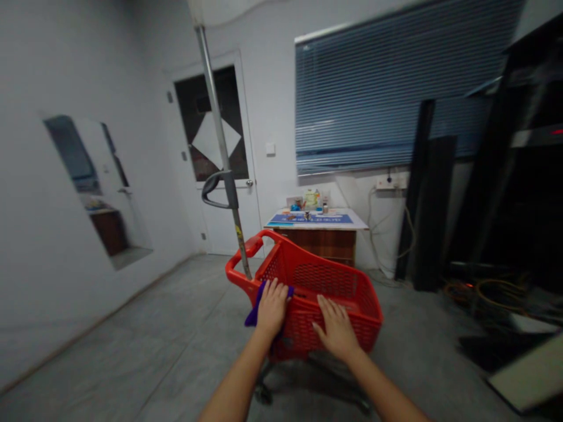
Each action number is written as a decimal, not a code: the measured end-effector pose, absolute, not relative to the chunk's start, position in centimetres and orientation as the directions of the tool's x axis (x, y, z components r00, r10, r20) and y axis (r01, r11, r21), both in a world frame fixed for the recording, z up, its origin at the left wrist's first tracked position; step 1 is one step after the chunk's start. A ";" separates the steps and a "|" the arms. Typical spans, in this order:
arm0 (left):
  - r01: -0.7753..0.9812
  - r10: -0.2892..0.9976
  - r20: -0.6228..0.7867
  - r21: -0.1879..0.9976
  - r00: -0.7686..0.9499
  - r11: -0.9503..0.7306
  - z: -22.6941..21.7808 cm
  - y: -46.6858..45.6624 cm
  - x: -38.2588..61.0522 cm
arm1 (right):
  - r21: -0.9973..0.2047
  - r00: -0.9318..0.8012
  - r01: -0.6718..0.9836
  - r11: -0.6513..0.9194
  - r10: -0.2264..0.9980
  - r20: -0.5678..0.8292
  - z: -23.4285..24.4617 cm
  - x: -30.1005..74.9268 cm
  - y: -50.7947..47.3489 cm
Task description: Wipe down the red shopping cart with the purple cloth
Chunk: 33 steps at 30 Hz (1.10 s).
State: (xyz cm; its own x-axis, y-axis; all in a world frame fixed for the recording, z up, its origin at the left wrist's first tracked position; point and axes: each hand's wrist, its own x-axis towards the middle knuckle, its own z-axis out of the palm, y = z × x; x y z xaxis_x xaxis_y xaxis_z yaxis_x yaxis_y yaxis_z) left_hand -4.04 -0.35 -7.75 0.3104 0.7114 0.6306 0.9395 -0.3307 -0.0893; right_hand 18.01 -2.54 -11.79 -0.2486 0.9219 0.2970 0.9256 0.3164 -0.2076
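Pretty simple setup lol: two slim bare forearms (233, 381) coming in from the bottom of the shot, left hand (271, 308), right hand (336, 328), long thin fingers (324, 305).

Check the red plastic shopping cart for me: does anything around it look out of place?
A crumpled purple cloth hangs over the rim of the red plastic shopping cart beneath the left hand, looking loose rather than stowed. The cart itself looks undamaged from here.
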 end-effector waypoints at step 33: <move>0.930 0.712 0.630 -0.047 0.311 -0.365 -8.5 -1.1 -0.7 | -0.258 -0.250 0.911 0.323 0.927 0.279 -11.3 16.6 -3.3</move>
State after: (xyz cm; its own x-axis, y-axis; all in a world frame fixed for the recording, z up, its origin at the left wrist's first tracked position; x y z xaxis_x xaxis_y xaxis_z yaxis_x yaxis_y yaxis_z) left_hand -0.69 -1.08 -8.46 0.3108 0.7118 0.6298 0.9300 -0.3645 -0.0470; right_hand 16.63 -3.27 -11.28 -0.2496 0.9274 0.2787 0.9108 0.3226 -0.2577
